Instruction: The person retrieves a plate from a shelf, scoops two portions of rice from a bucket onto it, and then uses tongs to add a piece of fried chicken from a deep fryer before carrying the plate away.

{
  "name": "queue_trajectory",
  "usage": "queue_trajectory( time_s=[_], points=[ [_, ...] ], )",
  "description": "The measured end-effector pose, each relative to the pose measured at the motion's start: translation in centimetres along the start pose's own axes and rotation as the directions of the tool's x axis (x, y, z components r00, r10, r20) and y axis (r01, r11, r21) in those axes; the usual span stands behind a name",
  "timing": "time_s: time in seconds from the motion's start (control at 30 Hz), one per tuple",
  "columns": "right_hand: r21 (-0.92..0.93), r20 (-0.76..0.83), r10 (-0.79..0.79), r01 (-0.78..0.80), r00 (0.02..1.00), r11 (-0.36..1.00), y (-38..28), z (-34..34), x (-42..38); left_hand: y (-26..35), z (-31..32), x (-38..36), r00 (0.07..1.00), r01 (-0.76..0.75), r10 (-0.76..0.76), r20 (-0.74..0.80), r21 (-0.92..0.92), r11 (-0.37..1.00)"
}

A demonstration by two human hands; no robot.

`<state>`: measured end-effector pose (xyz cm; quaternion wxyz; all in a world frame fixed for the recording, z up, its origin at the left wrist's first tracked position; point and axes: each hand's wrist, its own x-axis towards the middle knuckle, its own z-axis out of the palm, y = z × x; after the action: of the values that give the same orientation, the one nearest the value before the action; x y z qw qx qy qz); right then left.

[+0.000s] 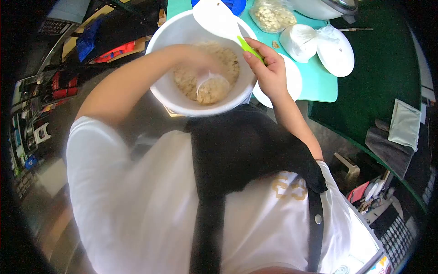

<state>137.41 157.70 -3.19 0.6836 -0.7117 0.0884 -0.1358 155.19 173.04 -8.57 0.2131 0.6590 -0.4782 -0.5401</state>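
The person stands over a large white bowl, at the near left of the teal tabletop; from here I can't tell exactly what bears the bowl's weight. Inside is a pale, crumbly mixture with a few darker flecks in it.

The left hand is down in the bowl, over the mixture, and so blurred that I can't tell how the fingers are set. Just on its near side, a clear rounded piece sits against the mixture, with pale stuff showing in or through it; whether the hand grips it, I can't make out.

The right hand is at the bowl's right rim, fingers and thumb closed on the green handle of a white utensil. Its broad white head is raised over the far part of the bowl, pointing far and left.

Partly behind the right hand and wrist lies a white plate. Farther off, a clear bag of pale chunks sits near a small tan crumb. To the right come a white container in thin plastic and a white oval dish, partly covered by clear plastic. At the far edge are a blue item and a white appliance with a dark-rimmed lid.
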Motion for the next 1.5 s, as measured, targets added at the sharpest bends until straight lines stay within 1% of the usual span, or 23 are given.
queue_trajectory(
  time_s=[0.03, 0.07, 0.13, 0.17, 0.23, 0.27, 0.33, 0.37, 0.47, 0.53, 0.67, 0.73, 0.77, 0.83, 0.87, 0.93, 1.0, 1.03, 1.07, 1.13, 1.2, 1.37, 1.5],
  points=[
    [0.01, 0.006, 0.012, -0.012, 1.0, 1.0, 0.1, 0.0, 0.0, -0.9, -0.8, 0.5, 0.983, -0.168, 0.158, 0.091, 0.125, 0.978],
    [0.008, 0.008, 0.015, -0.015, 1.0, 1.0, 0.0, 0.0, -0.1, -0.4, -0.9, 0.8, 0.983, -0.169, 0.159, 0.09, 0.121, 0.978],
    [0.019, 0.016, 0.004, -0.004, 1.0, 1.0, -0.2, 0.1, 0.0, 1.8, -1.3, 1.8, 0.956, 0.281, -0.293, -0.015, 0.332, 0.901],
    [0.018, 0.021, 0.002, -0.002, 1.0, 1.0, -0.1, 0.2, 0.0, 1.9, -0.5, 2.3, 0.956, 0.283, -0.293, -0.02, 0.329, 0.901],
    [-0.009, -0.039, -0.036, 0.036, 0.999, 0.999, 0.4, 0.4, 0.1, 1.3, 2.2, 3.6, 0.966, 0.244, -0.172, -0.192, 0.458, 0.855],
    [-0.012, -0.045, -0.036, 0.036, 0.998, 0.999, 0.4, 0.2, 0.2, 0.8, 3.1, 4.2, 0.968, 0.238, -0.167, -0.189, 0.462, 0.855],
    [-0.007, -0.01, -0.03, 0.03, 0.999, 1.0, 0.5, 0.1, 0.0, 0.2, 4.6, 4.9, 0.959, 0.044, 0.074, -0.273, 0.404, 0.914],
    [-0.006, -0.012, -0.028, 0.028, 1.0, 1.0, 0.5, 0.2, -0.1, 0.5, 5.0, 4.8, 0.96, 0.044, 0.073, -0.27, 0.404, 0.914],
    [0.018, -0.024, -0.05, 0.051, 0.998, 0.999, 0.5, 0.4, 0.3, 2.0, 4.8, 4.0, 0.981, -0.018, 0.089, -0.175, 0.369, 0.929],
    [-0.082, -0.03, -0.08, 0.077, 0.996, 0.994, 0.7, 0.3, 0.3, 4.3, 4.3, 2.8, 0.994, 0.087, -0.104, 0.017, 0.429, 0.899],
    [-0.042, 0.009, -0.056, 0.056, 0.998, 0.998, -0.1, -0.5, 0.6, 7.0, 1.7, -1.4, 0.991, 0.048, -0.095, 0.091, 0.426, 0.903],
    [0.062, 0.02, 0.117, -0.118, 0.993, 0.991, -1.9, -1.2, 0.6, 6.9, 0.2, -3.5, 0.993, 0.06, -0.075, 0.09, 0.152, 0.987],
    [0.192, 0.008, 0.16, -0.159, 0.987, 0.968, -2.5, -1.3, 0.4, 5.8, -0.2, -4.5, 0.994, 0.062, -0.076, 0.084, 0.155, 0.986],
    [0.215, 0.076, 0.224, -0.236, 0.972, 0.948, -3.3, -2.9, 0.0, 3.3, -1.1, -6.3, 0.99, 0.061, -0.108, -0.094, -0.404, 0.913],
    [0.23, 0.144, 0.288, -0.315, 0.947, 0.921, -3.7, -3.9, -0.2, 3.3, -1.1, -7.4, 0.989, 0.057, -0.106, -0.103, -0.398, 0.916],
    [0.226, 0.191, 0.305, -0.345, 0.933, 0.911, -4.2, -5.0, -1.0, 4.2, -0.4, -10.1, 0.945, -0.093, -0.179, -0.275, -0.748, 0.657],
    [-0.228, 0.089, 0.245, -0.22, 0.965, 0.948, -4.4, -4.9, -2.3, 2.1, 1.2, -11.2, 0.908, -0.296, -0.173, -0.381, -0.878, 0.376],
    [-0.231, 0.088, 0.232, -0.207, 0.969, 0.951, -4.8, -4.5, -2.8, 4.4, 2.6, -11.3, 0.801, -0.331, -0.352, -0.484, -0.848, 0.413],
    [-0.275, 0.072, 0.159, -0.133, 0.985, 0.952, -5.1, -3.8, -3.4, 5.5, 3.9, -11.3, 0.725, -0.428, -0.419, -0.546, -0.834, 0.347],
    [-0.321, 0.059, 0.08, -0.057, 0.995, 0.945, -5.6, -2.8, -3.6, 4.8, 5.9, -10.6, 0.696, -0.511, -0.402, -0.595, -0.804, 0.305],
    [-0.559, 0.122, 0.071, 0.009, 0.99, 0.829, -6.1, -2.2, -3.5, 5.6, 7.4, -10.0, 0.641, -0.542, -0.445, -0.625, -0.78, 0.314],
    [-0.581, 0.152, 0.084, 0.02, 0.985, 0.814, -5.8, -0.3, -2.6, 8.8, 9.6, -8.1, 0.432, -0.628, -0.597, -0.676, -0.7, 0.339],
    [-0.66, 0.223, 0.08, 0.09, 0.972, 0.745, -6.5, 0.8, -2.4, 9.6, 10.0, -7.7, 0.332, -0.586, -0.67, -0.663, -0.702, 0.404]
  ],
)
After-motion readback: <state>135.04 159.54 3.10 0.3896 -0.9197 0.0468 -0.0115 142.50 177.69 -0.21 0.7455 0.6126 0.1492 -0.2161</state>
